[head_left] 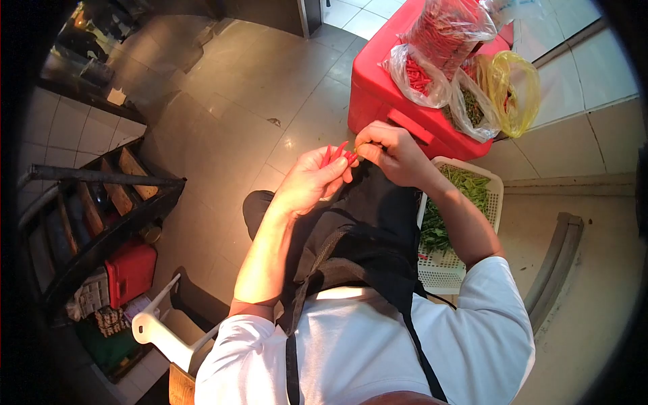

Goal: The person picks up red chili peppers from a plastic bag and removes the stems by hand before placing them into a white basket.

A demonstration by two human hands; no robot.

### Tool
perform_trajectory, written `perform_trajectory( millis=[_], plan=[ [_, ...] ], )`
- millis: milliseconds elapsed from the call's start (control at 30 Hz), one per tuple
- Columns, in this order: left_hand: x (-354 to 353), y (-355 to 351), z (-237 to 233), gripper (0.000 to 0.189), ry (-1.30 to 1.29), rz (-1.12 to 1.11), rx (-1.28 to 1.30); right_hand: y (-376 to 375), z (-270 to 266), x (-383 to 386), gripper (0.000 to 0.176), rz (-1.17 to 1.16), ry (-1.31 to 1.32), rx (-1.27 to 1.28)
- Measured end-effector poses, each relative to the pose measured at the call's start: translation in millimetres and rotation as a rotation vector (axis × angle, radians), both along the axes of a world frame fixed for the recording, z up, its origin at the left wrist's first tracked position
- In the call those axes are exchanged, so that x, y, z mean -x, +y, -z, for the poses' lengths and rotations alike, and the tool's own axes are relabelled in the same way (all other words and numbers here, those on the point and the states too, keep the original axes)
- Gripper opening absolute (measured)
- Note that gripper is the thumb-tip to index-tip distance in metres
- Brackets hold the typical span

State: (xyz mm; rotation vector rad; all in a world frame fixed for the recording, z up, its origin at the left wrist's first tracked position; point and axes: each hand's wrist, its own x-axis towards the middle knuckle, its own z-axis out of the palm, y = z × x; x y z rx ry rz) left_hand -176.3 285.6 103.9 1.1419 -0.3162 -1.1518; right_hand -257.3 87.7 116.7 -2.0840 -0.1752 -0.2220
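Note:
Several red chili peppers (pixel 335 156) stick up from my left hand (pixel 307 181), whose fingers are closed around them above my lap. My right hand (pixel 391 154) is beside it, thumb and finger pinched at the stem end of a chili at the edge of the left hand. A small greenish bit shows at that pinch. On the red box (pixel 378 88) ahead to the right are a clear bag of red chilies (pixel 420 75), a bag of dark green stems (pixel 472 108) and a yellow plastic bag (pixel 523 91).
Under my right arm a white basket (pixel 496 202) holds leafy greens (pixel 439 226). A larger clear bag of chilies (pixel 449 34) stands at the back of the box. At left are a dark metal-framed staircase (pixel 101 202), a red container (pixel 131 273) and a white chair (pixel 162 331).

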Motion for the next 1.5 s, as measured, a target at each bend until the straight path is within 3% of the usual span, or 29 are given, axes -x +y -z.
perform_trajectory(
  millis=[100, 200, 300, 367, 400, 467, 533, 600, 633, 733, 800, 900, 933, 1000, 1100, 1133, 1200, 1267, 1333, 1433, 1500],
  plan=[
    [-0.3, -0.7, -2.2, 0.027, -0.005, 0.026, 0.012, 6.2, 15.2, 7.8, 0.014, 0.013, 0.372, -0.728],
    [0.0, -4.4, 2.4, 0.027, 0.016, 0.023, 0.019, 7.1, 24.2, 15.2, 0.019, 0.066, 0.327, -0.86],
    [-0.3, -7.2, 5.5, 0.027, 0.037, -0.006, 0.01, -14.7, 24.8, 23.0, 0.02, 0.307, 0.011, -0.495],
    [-3.0, -3.8, 7.9, 0.028, 0.068, -0.044, 0.011, -56.7, 22.1, 33.0, 0.025, 0.641, -0.034, -0.398],
    [-4.8, -5.9, 9.9, 0.028, 0.081, -0.062, 0.02, -86.3, 26.8, 38.6, 0.026, 0.756, -0.139, -0.229],
    [-5.0, -3.3, 13.4, 0.028, 0.108, -0.122, 0.019, -135.3, 16.3, 50.5, 0.028, 1.067, -0.053, 0.122],
    [-3.1, -9.4, 8.9, 0.029, 0.114, -0.098, 0.022, -184.6, 25.4, 53.8, 0.025, 1.117, 0.047, 0.481],
    [0.7, -15.7, 6.8, 0.03, 0.11, -0.083, 0.033, -210.6, 51.7, 59.8, 0.026, 1.036, -0.242, 1.003],
    [0.6, -18.2, 10.6, 0.031, 0.142, -0.077, 0.061, -200.2, 42.4, 57.1, 0.032, 1.045, -0.221, 1.033],
    [4.1, -24.6, 13.9, 0.032, 0.095, -0.069, 0.036, -126.8, 16.7, 45.3, 0.03, 0.79, -0.007, 0.037],
    [7.5, -29.0, 15.1, 0.028, 0.08, -0.056, 0.026, -69.9, 10.8, 40.5, 0.027, 0.377, 0.092, -0.357],
    [9.2, -33.0, 16.7, 0.026, 0.023, -0.006, 0.011, -4.2, 12.2, 26.9, 0.024, 0.193, 0.027, -0.29],
    [9.6, -32.5, 17.0, 0.026, 0.003, 0.001, 0.002, 3.3, 7.9, 23.6, 0.017, 0.218, 0.15, -0.225],
    [8.5, -29.9, 16.3, 0.028, -0.016, 0.022, -0.027, 7.7, 6.8, 18.9, 0.011, 0.189, 0.211, -0.42],
    [6.0, -22.6, 18.7, 0.034, 0.026, 0.015, -0.055, -2.2, 21.5, 18.3, 0.009, 0.175, 0.161, -0.255],
    [6.6, -21.5, 21.0, 0.035, 0.061, -0.026, -0.04, -8.8, 22.2, 16.6, 0.009, 0.215, 0.094, -0.41],
    [6.6, -18.9, 24.6, 0.038, 0.134, -0.105, -0.026, -46.8, 14.8, 6.7, 0.01, 0.397, 0.154, -0.33],
    [4.8, -15.0, 26.5, 0.041, 0.205, -0.177, -0.033, -91.4, 28.0, -5.6, 0.013, 0.726, 0.091, -0.071],
    [3.2, -13.5, 30.8, 0.042, 0.323, -0.173, 0.077, -147.2, 56.0, -22.3, 0.016, 0.824, -0.006, 0.039],
    [-0.5, -8.8, 40.1, 0.04, 0.555, -0.192, 0.29, -166.5, 57.9, -39.4, 0.023, 0.905, -0.129, 0.51],
    [-5.1, -12.6, 52.7, 0.038, 0.722, -0.262, 0.454, -134.6, 40.2, -39.8, 0.026, 0.863, -0.174, 0.342]
  ],
)
